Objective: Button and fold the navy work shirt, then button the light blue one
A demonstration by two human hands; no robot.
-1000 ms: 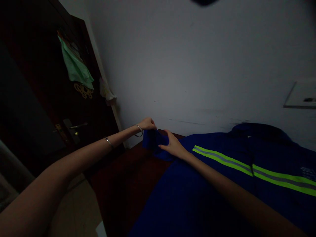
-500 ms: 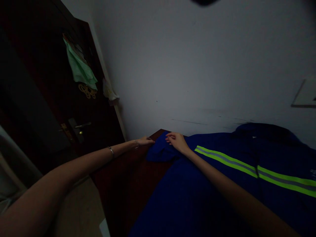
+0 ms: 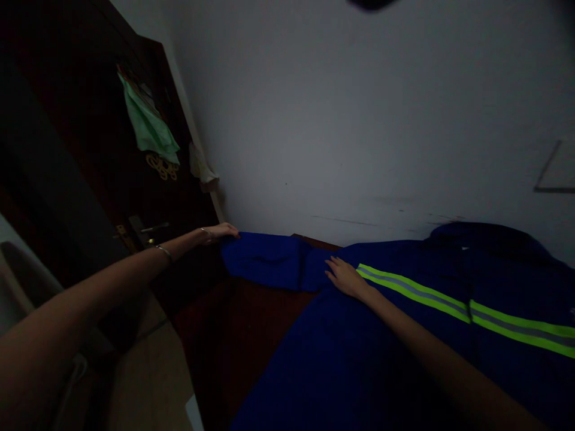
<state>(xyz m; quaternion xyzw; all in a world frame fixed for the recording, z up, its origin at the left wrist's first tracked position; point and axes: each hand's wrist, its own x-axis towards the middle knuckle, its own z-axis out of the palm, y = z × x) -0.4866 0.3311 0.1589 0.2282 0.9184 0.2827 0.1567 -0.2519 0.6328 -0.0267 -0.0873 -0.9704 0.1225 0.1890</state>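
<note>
A blue work jacket [image 3: 404,269] with a yellow-green and grey reflective stripe [image 3: 417,292] lies spread on a dark red-brown table [image 3: 251,323]. Its sleeve [image 3: 269,260] stretches out to the left, past the table's edge. My left hand [image 3: 222,231] pinches the cuff end of that sleeve and holds it out taut. Near the shoulder, my right hand [image 3: 345,278] rests on the jacket with its fingers spread, left of the stripe's end. The collar lies at the far right, close to the wall.
A pale wall [image 3: 336,120] stands right behind the table. To the left is a dark door [image 3: 188,197] with a metal handle [image 3: 155,227] and a hanging green cloth [image 3: 148,123]. A white plate [image 3: 559,167] is on the wall at right.
My left hand has pulled the sleeve out to the left, so the bunched fabric now lies extended. My right hand has shifted right and toward me, its fingers spreading flat on the jacket.
</note>
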